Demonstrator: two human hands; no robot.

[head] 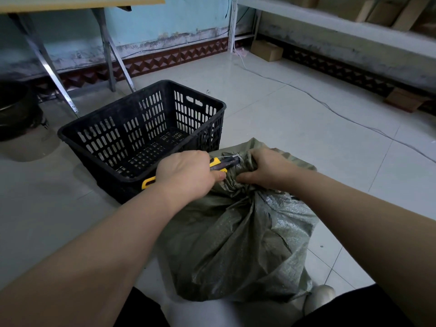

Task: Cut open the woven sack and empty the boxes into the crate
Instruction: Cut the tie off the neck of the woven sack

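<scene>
A full green woven sack [238,241] stands on the tiled floor between my knees, its neck bunched and tied at the top. My right hand [264,167] grips the gathered neck. My left hand [186,172] holds a yellow and black utility knife [220,164], its tip against the white tie at the sack's neck. Behind and left of the sack sits a black slotted plastic crate [141,138], with nothing inside it. The boxes within the sack are hidden.
A metal-legged table [70,1] stands at the back left, with a dark bin [16,109] beside it. Shelving with cardboard boxes [387,13] runs along the right wall. More boxes [266,50] lie on the floor, and a cable [330,107] crosses the tiles.
</scene>
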